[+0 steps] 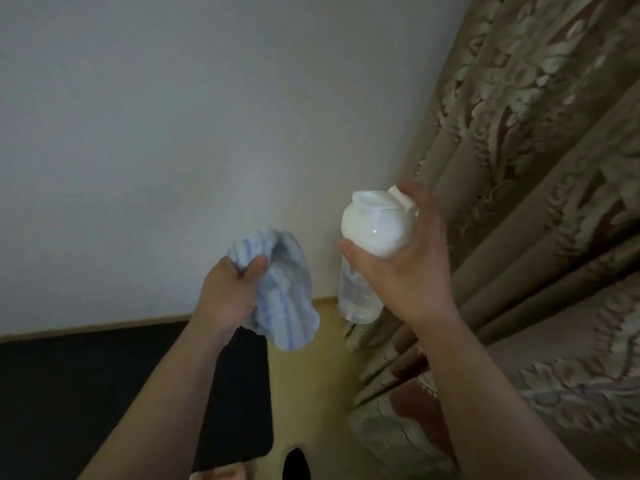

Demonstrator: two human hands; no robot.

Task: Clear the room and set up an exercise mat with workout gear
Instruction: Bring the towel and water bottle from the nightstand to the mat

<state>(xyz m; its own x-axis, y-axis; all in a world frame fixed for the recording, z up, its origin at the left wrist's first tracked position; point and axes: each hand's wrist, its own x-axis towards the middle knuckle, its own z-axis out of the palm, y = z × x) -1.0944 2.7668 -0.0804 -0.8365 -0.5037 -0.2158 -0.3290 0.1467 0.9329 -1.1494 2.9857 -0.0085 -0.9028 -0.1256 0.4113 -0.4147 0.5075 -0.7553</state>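
Note:
My left hand grips a light blue striped towel, which hangs bunched below my fingers, above the floor. My right hand holds a clear water bottle by its white cap, with the bottle hanging upright in the air near the curtain. A black exercise mat lies flat on the floor at the lower left, along the wall; my left forearm crosses over it.
A pale wall fills the upper left, with a skirting board at its foot. A heavy patterned brown curtain hangs on the right down to the floor. A strip of yellowish floor lies between mat and curtain. A dark object shows at the bottom edge.

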